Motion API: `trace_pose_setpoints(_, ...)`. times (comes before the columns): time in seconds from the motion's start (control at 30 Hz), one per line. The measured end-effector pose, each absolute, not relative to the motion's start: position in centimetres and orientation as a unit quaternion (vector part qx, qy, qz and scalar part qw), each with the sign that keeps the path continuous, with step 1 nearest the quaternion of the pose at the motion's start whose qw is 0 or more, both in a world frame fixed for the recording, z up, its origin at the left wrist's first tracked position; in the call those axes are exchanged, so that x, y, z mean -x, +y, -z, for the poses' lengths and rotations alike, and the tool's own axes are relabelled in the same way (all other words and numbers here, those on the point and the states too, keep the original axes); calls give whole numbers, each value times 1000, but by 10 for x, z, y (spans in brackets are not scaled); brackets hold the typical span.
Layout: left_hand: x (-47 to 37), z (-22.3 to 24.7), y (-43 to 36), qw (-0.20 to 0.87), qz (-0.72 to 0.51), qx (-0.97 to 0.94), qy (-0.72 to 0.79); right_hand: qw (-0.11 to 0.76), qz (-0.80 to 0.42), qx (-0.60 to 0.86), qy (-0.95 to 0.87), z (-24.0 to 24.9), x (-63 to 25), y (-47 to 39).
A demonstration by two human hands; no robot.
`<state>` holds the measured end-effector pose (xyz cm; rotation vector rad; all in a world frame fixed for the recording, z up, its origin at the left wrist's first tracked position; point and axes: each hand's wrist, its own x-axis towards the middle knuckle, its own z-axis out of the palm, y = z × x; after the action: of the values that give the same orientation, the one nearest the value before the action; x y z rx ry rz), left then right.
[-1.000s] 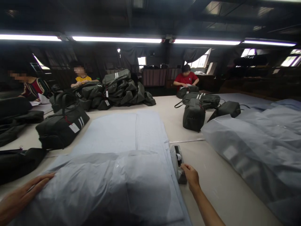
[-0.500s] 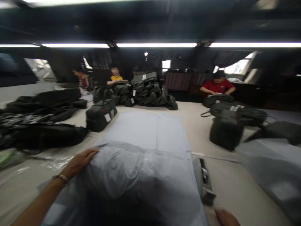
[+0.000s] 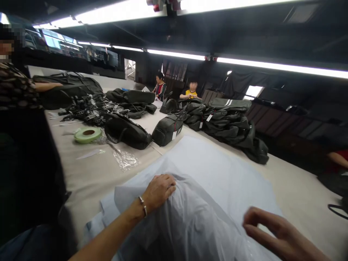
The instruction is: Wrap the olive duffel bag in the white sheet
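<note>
Co-worker at 9 o'clock: a person in a dark patterned top (image 3: pixel 15 87) is seen at the left edge of the table, with an arm laid along a large black bag (image 3: pixel 69 87).
Table: a long beige work table (image 3: pixel 89 174) is spread from the near left toward 1 o'clock.
Tape roll: 1 flat pale green roll of tape (image 3: pixel 87 134) is laid on the table at 10 o'clock, near a heap of black straps (image 3: pixel 89 108).
Clear film: a crumpled scrap of clear plastic (image 3: pixel 125 158) is laid on the table just beside the near black duffel bag (image 3: pixel 126 132).
Striped bag: a dark green duffel bag with white stripes (image 3: pixel 168 129) is stood at 12 o'clock, in front of a pile of dark green bags (image 3: pixel 231 123).
Left hand: the left hand (image 3: pixel 159 190), with a thin bracelet (image 3: pixel 143 206) at the wrist, is pressed down with fingers curled on the top of the puffed translucent grey plastic bag (image 3: pixel 190 221); no closed grasp is shown.
Plastic bag: it is placed at 6 o'clock, directly before the person, on a stack of flat pale blue plastic bags (image 3: pixel 223 170).
Right hand: the right hand (image 3: pixel 280 235) is held released at 4 o'clock, fingers loosely spread, over the right edge of the puffed bag; contact cannot be told.
Far end: 2 seated people (image 3: pixel 190 92) are seen behind the bag pile at 12 o'clock.
</note>
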<state>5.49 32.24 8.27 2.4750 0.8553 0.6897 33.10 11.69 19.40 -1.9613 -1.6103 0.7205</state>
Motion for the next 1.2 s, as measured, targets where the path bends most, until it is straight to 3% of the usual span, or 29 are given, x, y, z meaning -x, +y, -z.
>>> trace_pose_setpoints(0.1, -55, -78, 323, 179, -287, -895, 291, 118, -361, 641, -667, -228, -276, 197)
trace_pose_setpoints(0.23, -53, -73, 323, 166, -307, -889, 295, 11, -408, 596, -692, -216, -239, 285)
trace_pose_setpoints(0.43, -50, -71, 324, 161, -318, -889, 289, -147, -368, 580, -711, -168, -243, 355)
trace_pose_setpoints(0.53, -46, -68, 328, 130, -311, -901, 273, -187, -297, 544, -762, -154, -237, 364)
trace_pose_setpoints(0.7, -42, -58, 332, 92, -288, -921, 245, -170, -127, 504, -837, -146, -233, 356)
trace_pose_setpoints(0.77, -43, -55, 332, 97, -307, -913, 249, -174, -119, 529, -822, -143, -244, 359)
trace_pose_setpoints(0.87, -48, -52, 330, 124, -367, -882, 268, -156, -262, 562, -769, -137, -273, 371)
trace_pose_setpoints(1.03, -51, -52, 327, 152, -390, -866, 274, -44, -525, 587, -615, -122, -310, 377)
trace_pose_setpoints(1.13, -50, -56, 327, 160, -374, -871, 275, -42, -619, 561, -549, -106, -316, 369)
trace_pose_setpoints(1.2, -49, -58, 329, 163, -368, -872, 279, 7, -651, 550, -523, -97, -317, 363)
